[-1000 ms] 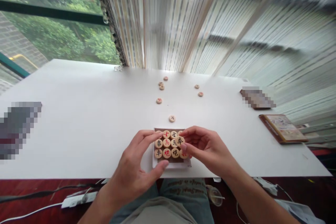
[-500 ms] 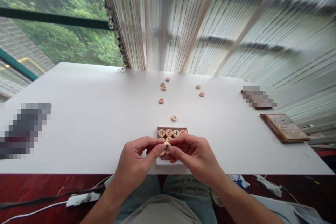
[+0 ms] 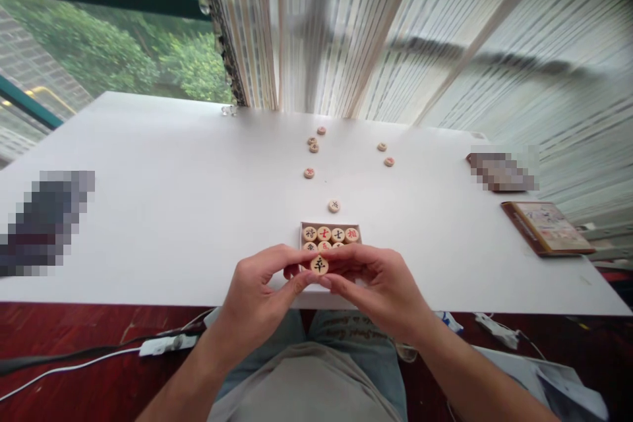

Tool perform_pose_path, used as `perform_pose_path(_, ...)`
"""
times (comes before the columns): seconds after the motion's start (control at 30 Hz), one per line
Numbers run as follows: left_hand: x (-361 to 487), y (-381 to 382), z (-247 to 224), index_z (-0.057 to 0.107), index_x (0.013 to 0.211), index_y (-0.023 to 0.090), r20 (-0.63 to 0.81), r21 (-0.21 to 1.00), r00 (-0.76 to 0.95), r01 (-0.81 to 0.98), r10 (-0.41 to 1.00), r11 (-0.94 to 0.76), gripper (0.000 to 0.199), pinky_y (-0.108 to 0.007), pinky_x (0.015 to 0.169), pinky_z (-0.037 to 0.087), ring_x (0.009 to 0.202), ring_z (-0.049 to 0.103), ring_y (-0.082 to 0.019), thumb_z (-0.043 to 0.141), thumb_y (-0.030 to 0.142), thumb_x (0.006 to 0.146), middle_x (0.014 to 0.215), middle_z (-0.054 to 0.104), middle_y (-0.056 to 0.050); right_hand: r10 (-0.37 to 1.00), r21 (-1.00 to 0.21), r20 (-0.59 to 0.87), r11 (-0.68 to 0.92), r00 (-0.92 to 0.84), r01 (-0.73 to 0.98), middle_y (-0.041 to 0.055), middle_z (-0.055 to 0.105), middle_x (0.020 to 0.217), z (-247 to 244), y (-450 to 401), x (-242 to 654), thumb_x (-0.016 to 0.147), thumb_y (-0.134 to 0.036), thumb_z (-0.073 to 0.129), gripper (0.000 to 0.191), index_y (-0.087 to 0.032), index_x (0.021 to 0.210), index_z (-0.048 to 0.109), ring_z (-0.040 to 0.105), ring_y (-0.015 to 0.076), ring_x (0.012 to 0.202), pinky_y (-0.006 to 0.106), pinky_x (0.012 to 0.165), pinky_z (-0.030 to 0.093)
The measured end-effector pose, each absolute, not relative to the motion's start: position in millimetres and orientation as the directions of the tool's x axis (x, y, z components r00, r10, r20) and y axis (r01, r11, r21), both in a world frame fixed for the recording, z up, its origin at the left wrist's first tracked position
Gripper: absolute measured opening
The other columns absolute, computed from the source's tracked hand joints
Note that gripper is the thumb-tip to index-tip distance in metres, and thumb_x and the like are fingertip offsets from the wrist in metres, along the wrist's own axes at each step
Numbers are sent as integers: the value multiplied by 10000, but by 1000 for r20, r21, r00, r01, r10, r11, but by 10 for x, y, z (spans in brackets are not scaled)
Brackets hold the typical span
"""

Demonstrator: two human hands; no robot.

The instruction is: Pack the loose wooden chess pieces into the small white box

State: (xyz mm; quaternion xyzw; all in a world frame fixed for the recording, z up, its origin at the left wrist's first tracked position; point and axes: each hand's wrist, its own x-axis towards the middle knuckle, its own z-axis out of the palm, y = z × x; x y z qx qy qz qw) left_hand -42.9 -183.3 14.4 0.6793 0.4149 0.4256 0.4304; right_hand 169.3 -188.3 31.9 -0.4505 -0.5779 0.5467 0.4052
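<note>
Between the fingertips of my left hand (image 3: 270, 283) and my right hand (image 3: 368, 283) is a round wooden Chinese chess piece (image 3: 319, 265) with a black character, its face turned toward me. Both hands pinch it, thumbs low and index fingers high. Just beneath and behind them sits an open box (image 3: 360, 228) with rows of similar pieces, some marked red and some black. My fingers hide the box's nearer rows. Beyond the box's far edge lies a loose chess piece (image 3: 334, 206) with a black character.
Several more pieces lie farther back on the white table (image 3: 198, 211), one of them a red-marked piece (image 3: 309, 173). At the right is a brown-edged book-like item (image 3: 548, 229); blurred-out objects lie at both sides. A string curtain (image 3: 316, 33) hangs behind. A power strip (image 3: 168, 345) lies below.
My view has tilted down slightly, so the table sits higher in the picture. The held piece has turned to face me more fully, still in both hands.
</note>
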Motion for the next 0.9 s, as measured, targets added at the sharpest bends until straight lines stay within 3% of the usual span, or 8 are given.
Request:
perform_pose_path(0.1, -432, -1868, 193, 809, 1165, 218, 232, 923, 308, 231, 922, -309, 205, -223, 813, 551, 851, 703, -124, 754, 231, 969, 976, 785, -33, 941, -895, 160, 266, -299, 359, 35, 802, 875, 382, -1900, 1733, 919, -316, 781, 179, -219, 1066, 814, 736, 120, 701, 191, 659, 607)
perform_pose_path(0.23, -424, -1906, 201, 809, 1173, 174, 279, 925, 330, 161, 902, -344, 232, -277, 871, 580, 949, 746, -181, 772, 232, 951, 1042, 807, -81, 900, -719, 252, 419, -355, 554, 39, 798, 902, 343, -1924, 1811, 932, -353, 763, 170, -257, 1068, 802, 722, 147, 678, 223, 620, 584)
perform_pose_path(0.43, -448, -1937, 109, 798, 1235, 147, 361, 865, 342, 225, 868, -449, 283, -308, 924, 603, 996, 754, -213, 718, 273, 994, 1085, 808, -120, 899, -665, 259, 431, -353, 610, 39, 777, 924, 152, -1944, 1834, 927, -435, 725, 217, -275, 1072, 755, 723, 174, 714, 255, 623, 562)
perform_pose_path(0.73, -520, -1955, 61, 808, 1181, 147, 409, 823, 269, 304, 872, -480, 254, -326, 929, 599, 1000, 726, -211, 719, 273, 979, 1063, 764, -130, 775, -522, 368, 629, -513, 576, 13, 709, 865, 104, -1863, 1894, 894, -298, 723, 199, -260, 1082, 669, 662, 127, 669, 205, 573, 537)
perform_pose_path(0.9, -572, -1925, 55, 792, 1093, 165, 353, 848, 262, 316, 898, -425, 149, -287, 921, 573, 989, 715, -175, 695, 207, 988, 1038, 749, -95, 771, -540, 294, 621, -565, 568, 22, 679, 808, 266, -1849, 1810, 892, -180, 679, 92, -208, 980, 682, 632, 138, 715, 237, 649, 525)
